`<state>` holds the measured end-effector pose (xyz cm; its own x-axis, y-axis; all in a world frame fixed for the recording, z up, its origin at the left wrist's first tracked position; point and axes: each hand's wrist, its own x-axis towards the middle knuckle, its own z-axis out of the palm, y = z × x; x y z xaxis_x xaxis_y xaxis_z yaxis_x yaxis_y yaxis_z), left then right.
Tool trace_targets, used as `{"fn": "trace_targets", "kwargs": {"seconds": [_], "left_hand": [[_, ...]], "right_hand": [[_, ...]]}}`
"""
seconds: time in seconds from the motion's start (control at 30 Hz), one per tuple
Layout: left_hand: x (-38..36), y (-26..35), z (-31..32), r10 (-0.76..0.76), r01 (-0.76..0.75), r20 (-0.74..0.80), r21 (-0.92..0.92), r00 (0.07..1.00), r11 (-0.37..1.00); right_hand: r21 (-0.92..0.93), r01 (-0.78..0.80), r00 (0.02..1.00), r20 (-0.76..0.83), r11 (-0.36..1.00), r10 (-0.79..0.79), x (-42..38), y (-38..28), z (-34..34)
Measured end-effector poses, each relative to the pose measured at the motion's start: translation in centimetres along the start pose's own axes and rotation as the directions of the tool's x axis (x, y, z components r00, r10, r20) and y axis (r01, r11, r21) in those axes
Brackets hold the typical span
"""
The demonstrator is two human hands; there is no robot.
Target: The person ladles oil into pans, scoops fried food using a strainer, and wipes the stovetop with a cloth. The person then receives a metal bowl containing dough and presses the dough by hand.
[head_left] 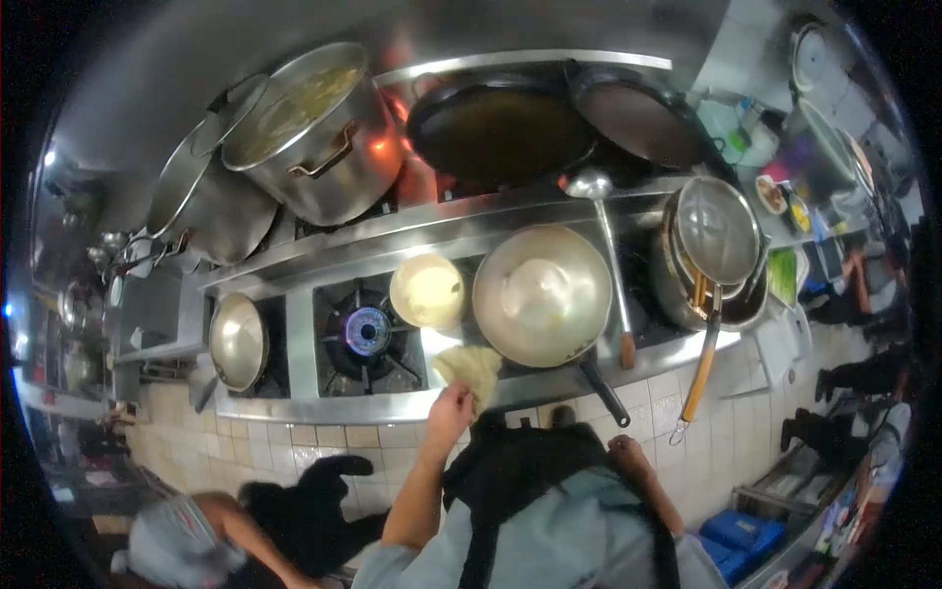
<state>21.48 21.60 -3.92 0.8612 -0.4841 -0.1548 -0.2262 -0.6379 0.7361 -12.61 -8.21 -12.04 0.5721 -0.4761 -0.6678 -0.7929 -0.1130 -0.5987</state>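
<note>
A pale, crumpled cloth (469, 371) is gripped in my left hand (450, 408), at the front edge of the stove. Behind it stands a round container (427, 292) with pale yellow contents. To the right of the cloth, a wide metal frying pan (543, 294) rests on the stove, its black handle (603, 391) sticking out over the front edge. My right hand (630, 456) hangs low near the end of that handle, apart from it. Its fingers look curled, and whatever they may hold is hidden.
A burner (367, 332) burns with a blue flame, left of the container. A smaller pan (238, 342) sits further left. Big pots (324, 147) and dark pans (496, 128) line the back. A ladle (608, 236) and a strainer (717, 231) lie right. Another person (186, 540) is lower left.
</note>
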Motion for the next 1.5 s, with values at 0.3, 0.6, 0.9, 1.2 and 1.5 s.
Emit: {"fn": "trace_targets", "kwargs": {"seconds": [0.3, 0.6, 0.9, 1.2, 1.5], "left_hand": [[1.7, -1.9, -0.8, 0.054, -0.048, 0.094, -0.059, 0.994, 0.997], [-4.9, -5.2, -5.1, -0.152, 0.188, 0.242, -0.136, 0.958, 0.973], [-20.7, -30.6, -1.1, -0.409, 0.359, 0.333, 0.203, 0.849, 0.911], [-17.5, -24.5, -2.5, -0.39, 0.434, 0.223, -0.2, 0.893, 0.879], [-13.5, -27.9, -1.8, -0.551, 0.625, 0.296, -0.408, 0.78, 0.666]], "right_hand": [[0.069, 0.0, 0.999, -0.043, 0.998, 0.003, -0.8, -2.4, 2.2], [-0.128, 0.032, 0.998, -0.045, 0.991, -0.038, 0.4, 1.7, 2.4], [-0.083, 0.004, 0.999, -0.045, 0.997, -0.008, 0.9, -3.1, 3.3], [-0.08, -0.017, 1.0, 0.01, 0.997, 0.018, 3.0, -3.8, 4.7], [-0.192, 0.09, 0.993, -0.063, 0.977, -0.104, 2.5, -2.2, 6.8]]}}
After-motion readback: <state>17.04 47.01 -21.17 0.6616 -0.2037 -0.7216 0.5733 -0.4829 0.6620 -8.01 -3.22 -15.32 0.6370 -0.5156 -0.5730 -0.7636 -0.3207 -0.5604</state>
